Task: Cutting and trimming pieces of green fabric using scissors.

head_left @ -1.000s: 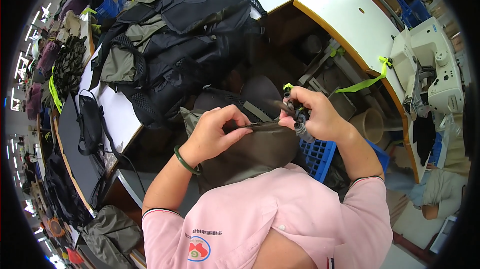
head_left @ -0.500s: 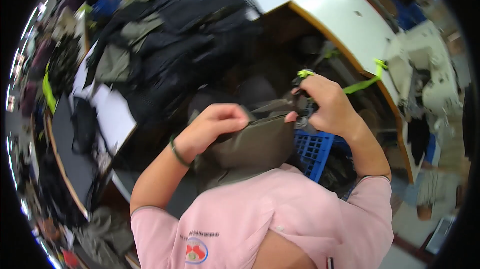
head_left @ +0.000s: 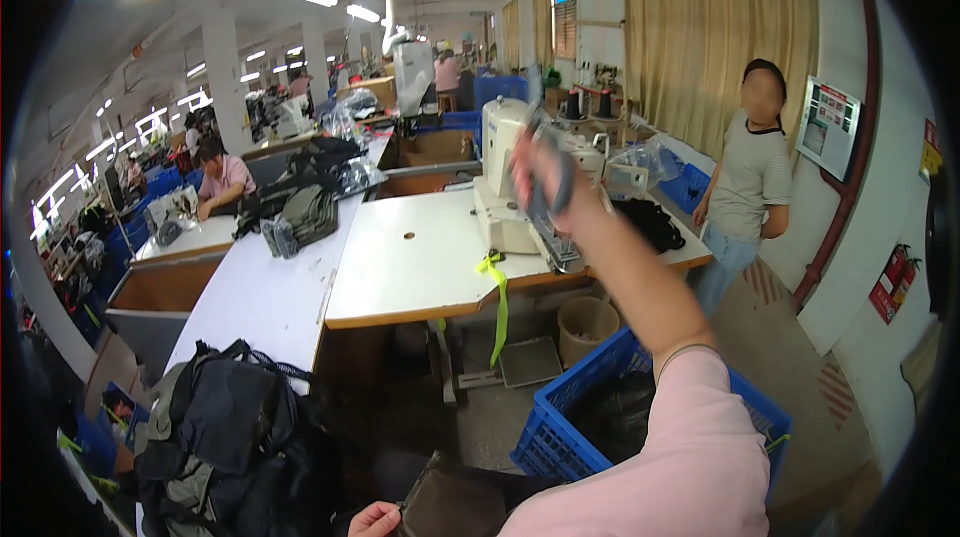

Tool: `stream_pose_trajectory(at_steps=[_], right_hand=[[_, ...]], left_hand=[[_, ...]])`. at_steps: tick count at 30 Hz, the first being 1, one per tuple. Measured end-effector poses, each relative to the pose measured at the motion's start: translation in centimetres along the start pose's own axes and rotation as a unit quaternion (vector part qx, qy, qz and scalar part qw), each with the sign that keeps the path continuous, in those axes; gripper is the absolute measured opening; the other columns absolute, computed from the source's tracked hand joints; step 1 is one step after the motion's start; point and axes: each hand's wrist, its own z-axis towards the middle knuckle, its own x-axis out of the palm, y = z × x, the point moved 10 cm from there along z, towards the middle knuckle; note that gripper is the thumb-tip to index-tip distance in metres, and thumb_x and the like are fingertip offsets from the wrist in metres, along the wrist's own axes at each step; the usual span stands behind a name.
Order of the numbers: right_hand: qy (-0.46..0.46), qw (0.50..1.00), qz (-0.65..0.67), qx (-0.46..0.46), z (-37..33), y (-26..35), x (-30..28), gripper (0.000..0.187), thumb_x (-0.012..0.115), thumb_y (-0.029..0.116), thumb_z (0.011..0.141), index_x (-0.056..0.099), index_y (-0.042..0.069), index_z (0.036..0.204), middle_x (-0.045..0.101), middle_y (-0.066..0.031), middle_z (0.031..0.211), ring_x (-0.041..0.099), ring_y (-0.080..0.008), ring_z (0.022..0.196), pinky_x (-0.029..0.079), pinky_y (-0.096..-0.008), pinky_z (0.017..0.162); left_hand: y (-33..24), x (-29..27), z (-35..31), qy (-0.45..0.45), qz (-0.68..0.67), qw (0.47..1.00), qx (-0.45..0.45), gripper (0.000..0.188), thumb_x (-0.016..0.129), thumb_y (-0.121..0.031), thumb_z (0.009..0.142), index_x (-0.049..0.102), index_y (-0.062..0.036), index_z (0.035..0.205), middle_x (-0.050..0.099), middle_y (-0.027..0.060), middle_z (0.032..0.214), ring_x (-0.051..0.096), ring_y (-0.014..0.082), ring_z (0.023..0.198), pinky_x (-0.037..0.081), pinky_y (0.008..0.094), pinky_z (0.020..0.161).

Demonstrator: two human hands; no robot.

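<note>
My right hand (head_left: pixel 540 169) is raised in front of the white sewing machine (head_left: pixel 495 152), its arm stretched out. It grips a pair of scissors (head_left: pixel 563 180) with dark handles; the blades point upward and are smeared by motion. Low in the picture, my left hand (head_left: pixel 374 520) pinches the edge of an olive-brown fabric piece (head_left: pixel 455 500) over my lap. Most of that hand lies below the frame edge. Beside it on the left is a heap of black and grey bags (head_left: pixel 235 427).
A white machine table (head_left: pixel 420 257) stands ahead, with a neon yellow strap (head_left: pixel 500 312) hanging off its edge. To the right is a blue crate (head_left: pixel 570 427) holding dark material. A person (head_left: pixel 755 167) stands by the wall, another (head_left: pixel 225 177) sits sewing at the left.
My view has swung up from my lap to the room. The right hand has left the fabric and risen with the scissors; the left still holds the fabric piece.
</note>
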Motion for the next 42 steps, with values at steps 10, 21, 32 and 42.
stream_pose_trajectory(at_steps=[10,21,32,42], right_hand=[[-0.187,0.836,0.083,-0.509,-7.0,29.6,-12.3,0.031,0.073,0.033,0.086,0.055,0.008,0.08,0.051,-0.0016,0.059,0.048,-0.0137,0.045,0.039,-0.0287,0.042],[-0.169,0.97,-0.165,0.062,8.8,15.6,-10.6,0.055,0.083,0.049,0.072,0.058,0.003,0.088,0.056,0.0007,0.065,0.049,-0.0061,0.046,0.044,-0.0195,0.04],[-0.138,0.963,-0.233,0.004,9.6,10.4,-4.3,0.034,0.077,0.035,0.081,0.062,0.006,0.074,0.06,-0.0072,0.061,0.054,-0.0151,0.045,0.043,-0.0289,0.04],[0.332,0.789,-0.449,-0.257,-16.8,-12.0,16.6,0.03,0.081,0.027,0.074,0.062,0.006,0.083,0.063,-0.0119,0.077,0.065,-0.0315,0.077,0.05,-0.038,0.066]], left_hand=[[0.1,-0.2,0.0,0.081,0.002,0.997,0.015,0.007,0.058,-0.006,0.091,0.064,-0.0059,0.095,0.063,-0.0015,0.087,0.057,0.0089,0.083,0.044,0.0223,0.076],[0.7,0.0,-1.1,0.053,0.034,0.997,0.033,0.008,0.06,-0.006,0.088,0.065,-0.0067,0.094,0.064,-0.003,0.083,0.057,0.0074,0.073,0.043,0.0205,0.067],[0.1,0.1,-2.1,0.022,0.076,0.996,0.033,0.006,0.059,-0.008,0.09,0.065,-0.0078,0.092,0.062,-0.0043,0.08,0.054,0.0058,0.071,0.041,0.0198,0.064],[-1.1,-2.2,1.0,-0.045,0.076,0.991,0.103,0.007,0.061,-0.009,0.084,0.063,-0.0024,0.086,0.061,-0.0007,0.082,0.055,0.0084,0.079,0.044,0.0237,0.075]])
